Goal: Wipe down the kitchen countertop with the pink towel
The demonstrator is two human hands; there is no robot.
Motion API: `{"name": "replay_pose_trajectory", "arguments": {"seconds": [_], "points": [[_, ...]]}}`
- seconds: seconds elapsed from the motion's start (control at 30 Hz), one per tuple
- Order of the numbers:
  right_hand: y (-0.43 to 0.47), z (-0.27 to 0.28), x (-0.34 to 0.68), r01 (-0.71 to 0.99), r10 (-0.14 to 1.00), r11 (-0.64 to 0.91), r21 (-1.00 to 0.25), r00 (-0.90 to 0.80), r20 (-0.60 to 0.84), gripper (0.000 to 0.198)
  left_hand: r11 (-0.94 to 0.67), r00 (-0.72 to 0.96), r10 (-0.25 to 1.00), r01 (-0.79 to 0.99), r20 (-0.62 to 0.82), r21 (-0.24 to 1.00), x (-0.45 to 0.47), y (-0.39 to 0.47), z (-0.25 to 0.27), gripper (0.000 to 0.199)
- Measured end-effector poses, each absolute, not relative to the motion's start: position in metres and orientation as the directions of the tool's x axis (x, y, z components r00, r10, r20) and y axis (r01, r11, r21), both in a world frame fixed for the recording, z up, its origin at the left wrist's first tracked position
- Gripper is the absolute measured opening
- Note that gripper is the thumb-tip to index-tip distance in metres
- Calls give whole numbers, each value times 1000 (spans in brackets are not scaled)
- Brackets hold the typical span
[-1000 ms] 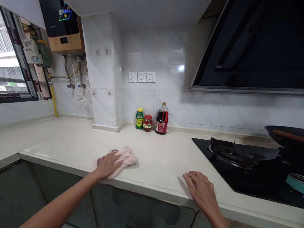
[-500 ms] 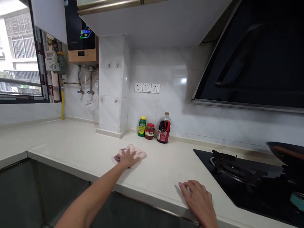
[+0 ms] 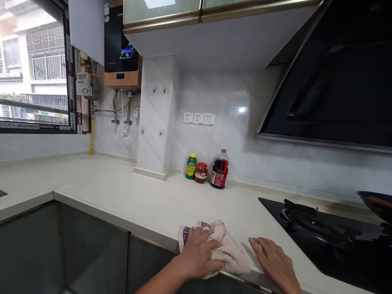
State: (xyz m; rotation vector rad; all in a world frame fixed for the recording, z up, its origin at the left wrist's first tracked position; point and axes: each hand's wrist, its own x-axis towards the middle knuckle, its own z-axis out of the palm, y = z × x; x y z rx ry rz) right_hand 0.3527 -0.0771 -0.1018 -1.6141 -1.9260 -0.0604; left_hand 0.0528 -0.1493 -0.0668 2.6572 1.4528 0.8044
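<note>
A pale pink towel (image 3: pixel 231 249) with dark purple patches lies bunched at the front edge of the white countertop (image 3: pixel 147 200), partly hanging over it. My left hand (image 3: pixel 200 251) presses on the towel from above, its fingers curved over the cloth. Just right of the towel, my right hand (image 3: pixel 274 261) rests by the counter edge with its fingers stretched out and nothing in it. Its thumb side faces the towel, with a small gap between them.
Against the back wall stand a green bottle with a yellow cap (image 3: pixel 191 166), a red-lidded jar (image 3: pixel 201 173) and a dark sauce bottle (image 3: pixel 219 171). At right is a black gas stove (image 3: pixel 306 241) with a pan (image 3: pixel 375 206), below a range hood (image 3: pixel 333 81).
My left hand has drawn the towel toward me and to the right, from mid-counter to the front edge. My right hand stays by the edge. The view has shifted slightly left.
</note>
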Motion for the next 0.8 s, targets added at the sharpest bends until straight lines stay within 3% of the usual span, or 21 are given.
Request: {"name": "replay_pose_trajectory", "arguments": {"seconds": [0.23,0.37,0.5,0.6,0.7,0.8], "points": [[-85,-99,353,919,882,242,-312,-75,465,60,-574,485,686,819,543,-6,5,-164,-95,71],[-91,-94,348,921,876,248,-300,-81,475,58,-499,465,695,861,549,-98,-61,-162,-98,66],[-93,-91,346,923,890,225,-313,-65,451,62,-408,412,795,906,445,-110,-133,-167,-84,53],[-94,-89,344,928,893,215,-303,-61,446,62,-270,296,882,955,366,-121,-176,-177,-70,57],[-96,-87,342,939,886,213,-270,-69,458,61,-78,125,915,988,384,-134,-210,-188,-59,63],[-98,-85,340,942,884,216,-256,-78,461,59,-58,86,920,995,383,-86,-233,-194,-50,65]]}}
